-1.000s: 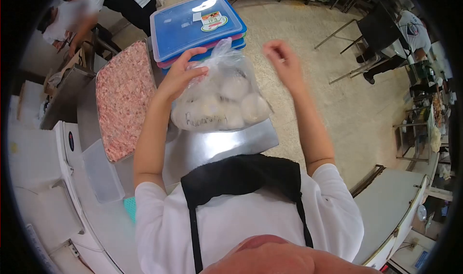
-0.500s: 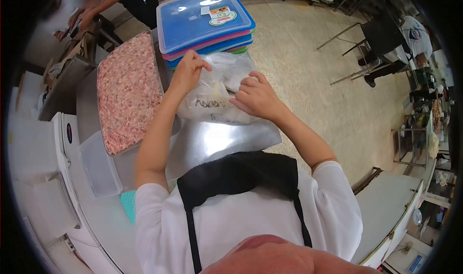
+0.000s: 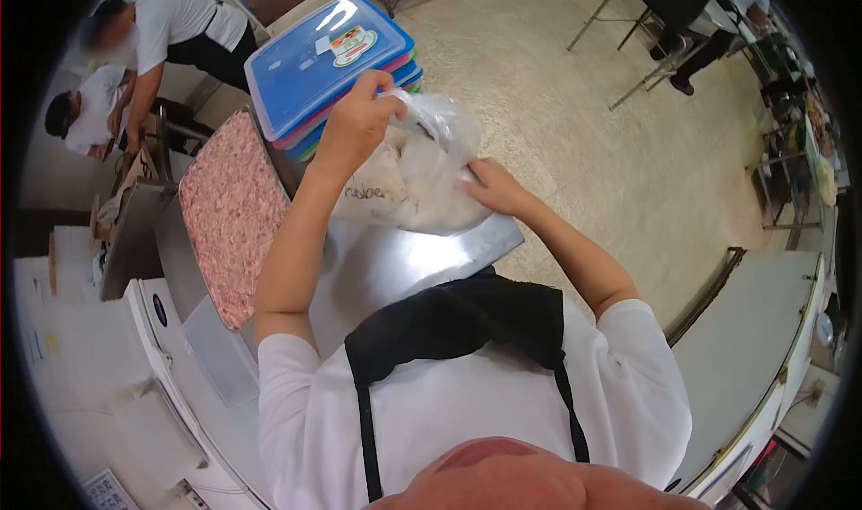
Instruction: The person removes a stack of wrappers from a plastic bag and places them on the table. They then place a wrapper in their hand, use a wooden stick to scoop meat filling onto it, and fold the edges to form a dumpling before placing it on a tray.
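Observation:
A clear plastic bag (image 3: 409, 182) with pale contents and black handwriting sits over the shiny metal table (image 3: 359, 272) in front of me. My left hand (image 3: 357, 126) is closed on the bag's upper left edge, pinching the gathered plastic. On the bag's right side is my right hand (image 3: 492, 188), its fingers curled on the plastic. What lies inside the bag is whitish and cannot be made out clearly. Just beyond my left hand rises a stack of boxes with coloured lids (image 3: 305, 74), a blue one on top.
A long tray of ground meat (image 3: 232, 214) lies left of my left arm. Nearer me is a clear plastic container (image 3: 220, 353) on a white appliance (image 3: 171, 330). Two people work at the upper left; another person sits at the upper right near a dark chair (image 3: 664, 5).
The bag's mouth has been lifted and spread, with my left hand raised on it. My right hand has shifted slightly down and right along the bag. My view has turned.

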Tool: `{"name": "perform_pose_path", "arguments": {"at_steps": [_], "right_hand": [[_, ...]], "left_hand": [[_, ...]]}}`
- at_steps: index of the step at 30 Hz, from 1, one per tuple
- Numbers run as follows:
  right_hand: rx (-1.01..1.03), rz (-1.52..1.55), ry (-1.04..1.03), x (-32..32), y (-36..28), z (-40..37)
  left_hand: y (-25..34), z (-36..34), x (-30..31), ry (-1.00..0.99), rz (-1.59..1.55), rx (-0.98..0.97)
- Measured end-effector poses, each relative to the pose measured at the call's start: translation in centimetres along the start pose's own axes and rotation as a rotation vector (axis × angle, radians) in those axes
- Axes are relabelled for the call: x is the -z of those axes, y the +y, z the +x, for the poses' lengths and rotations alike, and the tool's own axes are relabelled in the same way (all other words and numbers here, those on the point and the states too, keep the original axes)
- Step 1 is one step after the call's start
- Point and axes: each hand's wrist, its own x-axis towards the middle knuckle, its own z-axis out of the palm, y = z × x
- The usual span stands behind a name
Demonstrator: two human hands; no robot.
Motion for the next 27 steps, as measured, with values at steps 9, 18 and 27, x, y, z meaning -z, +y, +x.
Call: {"name": "perform_pose_path", "arguments": {"at_steps": [9,18,27], "right_hand": [[0.051,0.182,-0.179,-6.7,-3.9,-4.3],[0.21,0.381,-0.225,5.4,-10.4,-1.3],[0.4,-0.117,-0.281,0.7,-11.4,4.6]], "left_hand": [[1.4,2.8,-6.2,-0.324,0.008,-0.149],[5.2,-8.7,-6.1,-0.308,0.364,0.205],[8.3,-12.3,-3.8,-0.141,0.152,0.136]]}}
